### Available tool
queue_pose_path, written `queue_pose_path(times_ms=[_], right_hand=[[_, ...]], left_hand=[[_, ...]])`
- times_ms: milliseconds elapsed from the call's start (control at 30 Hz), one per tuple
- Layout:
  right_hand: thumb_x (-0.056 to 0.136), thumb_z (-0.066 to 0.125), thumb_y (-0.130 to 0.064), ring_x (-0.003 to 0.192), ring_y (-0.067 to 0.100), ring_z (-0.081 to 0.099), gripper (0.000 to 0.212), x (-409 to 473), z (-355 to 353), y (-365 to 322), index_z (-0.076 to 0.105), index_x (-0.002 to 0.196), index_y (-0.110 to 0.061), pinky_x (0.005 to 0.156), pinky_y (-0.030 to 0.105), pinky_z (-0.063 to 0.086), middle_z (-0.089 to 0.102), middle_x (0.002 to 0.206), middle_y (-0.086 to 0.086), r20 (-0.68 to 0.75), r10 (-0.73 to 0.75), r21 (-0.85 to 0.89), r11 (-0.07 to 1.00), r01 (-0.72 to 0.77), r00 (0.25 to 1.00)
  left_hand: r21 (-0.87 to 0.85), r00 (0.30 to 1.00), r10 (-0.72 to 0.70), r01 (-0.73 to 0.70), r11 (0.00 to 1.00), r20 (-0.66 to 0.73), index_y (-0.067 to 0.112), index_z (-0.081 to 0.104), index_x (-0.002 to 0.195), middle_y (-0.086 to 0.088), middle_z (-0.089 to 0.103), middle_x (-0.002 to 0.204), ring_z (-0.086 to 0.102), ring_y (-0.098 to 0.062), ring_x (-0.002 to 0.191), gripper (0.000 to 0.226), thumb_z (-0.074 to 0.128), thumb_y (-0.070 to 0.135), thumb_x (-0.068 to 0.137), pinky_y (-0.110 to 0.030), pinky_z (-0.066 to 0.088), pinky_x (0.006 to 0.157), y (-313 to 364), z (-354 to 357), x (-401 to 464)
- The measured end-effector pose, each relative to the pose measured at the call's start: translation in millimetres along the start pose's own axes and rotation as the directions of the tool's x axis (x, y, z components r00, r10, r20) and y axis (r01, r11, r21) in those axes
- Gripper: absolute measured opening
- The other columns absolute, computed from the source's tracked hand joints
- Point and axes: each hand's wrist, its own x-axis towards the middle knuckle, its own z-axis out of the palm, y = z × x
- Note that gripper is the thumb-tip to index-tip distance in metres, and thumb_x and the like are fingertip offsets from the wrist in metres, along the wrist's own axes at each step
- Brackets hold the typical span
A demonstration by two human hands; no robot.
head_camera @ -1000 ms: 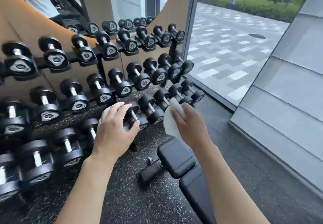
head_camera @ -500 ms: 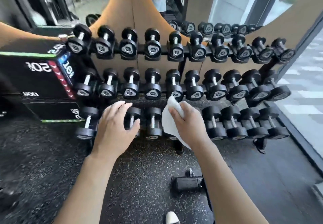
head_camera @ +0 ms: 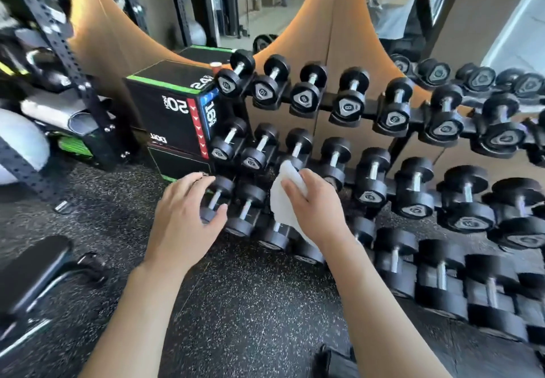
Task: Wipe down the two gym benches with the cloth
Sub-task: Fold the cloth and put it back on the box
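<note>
One cloth in right grip

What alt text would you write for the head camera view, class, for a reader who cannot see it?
A right hand grips a white cloth while the left hand hangs open, both before a dumbbell rack. A black gym bench sits lower left on speckled flooring.

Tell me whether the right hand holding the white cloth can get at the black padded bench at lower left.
Probably not yet: the right hand and white cloth hover by the dumbbells, with the left arm between them and the black padded bench.
</note>
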Motion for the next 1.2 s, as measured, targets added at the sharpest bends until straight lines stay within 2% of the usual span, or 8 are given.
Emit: queue_pose_path(times_ms=[100, 233, 400, 633, 800, 900, 1000, 1200], right_hand=[[0.105, 0.052, -0.046, 0.065, 0.015, 0.048, 0.038, 23, 30, -14, 0.041, 0.079, -0.021, 0.056, 0.035, 0.035, 0.050, 0.073, -0.003, 0.055, -0.039, 0.024, 0.999, 0.038, 0.998], [0.105, 0.053, -0.046, 0.061, 0.007, 0.042, 0.042, 53, 82, -43, 0.032, 0.073, -0.029, 0.054, 0.030, 0.026, 0.044, 0.069, -0.006, 0.096, -0.101, 0.033, 0.995, 0.098, 0.990], [0.103, 0.052, -0.052, 0.064, 0.011, 0.049, 0.041, 82, 163, -88, 0.038, 0.076, -0.025, 0.055, 0.035, 0.035, 0.051, 0.072, -0.002, 0.123, -0.121, 0.069, 0.991, 0.113, 0.985], [0.104, 0.054, -0.048, 0.069, 0.012, 0.050, 0.039, 128, 287, -194, 0.043, 0.080, -0.020, 0.059, 0.038, 0.035, 0.051, 0.074, -0.002, 0.172, -0.158, 0.065, 0.987, 0.149, 0.972], [0.104, 0.053, -0.049, 0.067, 0.009, 0.048, 0.041, 155, 350, -262, 0.038, 0.075, -0.024, 0.057, 0.034, 0.032, 0.049, 0.073, -0.004, 0.158, -0.164, 0.042, 0.986, 0.159, 0.974], [0.105, 0.052, -0.048, 0.069, 0.012, 0.049, 0.041, 168, 378, -287, 0.039, 0.076, -0.023, 0.061, 0.039, 0.037, 0.050, 0.076, -0.002, 0.197, -0.154, 0.010, 0.988, 0.155, 0.968], [0.104, 0.051, -0.050, 0.065, 0.013, 0.048, 0.041, 182, 405, -310, 0.037, 0.075, -0.025, 0.059, 0.037, 0.037, 0.048, 0.071, -0.003, 0.225, -0.165, -0.012, 0.985, 0.172, 0.960], [0.104, 0.051, -0.051, 0.070, 0.018, 0.051, 0.041, 211, 461, -346, 0.042, 0.078, -0.021, 0.070, 0.044, 0.045, 0.051, 0.072, -0.001, 0.271, -0.204, 0.030, 0.979, 0.204, 0.941]], left_hand=[[0.045, 0.997, -0.062, 0.064, 0.997, -0.037, 0.021, 0.055, 0.147, 0.001, 0.048, 0.154, 0.039, -0.021, 0.143, 0.055, 0.065, 0.041, 0.097, -0.046, 0.036, 0.121, -28, -11, 6], [0.086, 0.989, -0.117, 0.126, 0.988, -0.095, 0.021, 0.057, 0.144, 0.003, 0.050, 0.151, 0.041, -0.021, 0.140, 0.054, 0.067, 0.042, 0.095, -0.046, 0.038, 0.118, -79, -26, 17], [0.136, 0.980, -0.161, 0.176, 0.975, -0.118, 0.019, 0.059, 0.144, -0.002, 0.052, 0.151, 0.045, -0.027, 0.140, 0.055, 0.071, 0.039, 0.094, -0.048, 0.037, 0.119, -173, -49, 35], [0.128, 0.977, -0.175, 0.190, 0.973, -0.123, 0.020, 0.057, 0.146, -0.001, 0.050, 0.153, 0.042, -0.025, 0.142, 0.057, 0.069, 0.042, 0.095, -0.046, 0.036, 0.118, -315, -98, 77], [0.148, 0.977, -0.173, 0.191, 0.970, -0.127, 0.022, 0.056, 0.147, 0.001, 0.049, 0.154, 0.039, -0.023, 0.143, 0.058, 0.065, 0.046, 0.096, -0.046, 0.035, 0.119, -408, -144, 111], [0.144, 0.980, -0.165, 0.181, 0.973, -0.114, 0.022, 0.055, 0.147, 0.001, 0.049, 0.153, 0.040, -0.023, 0.144, 0.057, 0.063, 0.047, 0.096, -0.047, 0.035, 0.119, -446, -159, 123], [0.132, 0.979, -0.169, 0.184, 0.974, -0.115, 0.022, 0.056, 0.147, 0.001, 0.049, 0.154, 0.041, -0.023, 0.144, 0.057, 0.062, 0.048, 0.096, -0.047, 0.034, 0.120, -479, -170, 131], [0.109, 0.965, -0.222, 0.237, 0.965, -0.140, 0.025, 0.055, 0.147, 0.003, 0.048, 0.154, 0.040, -0.022, 0.145, 0.057, 0.061, 0.050, 0.096, -0.049, 0.035, 0.121, -537, -181, 145]])
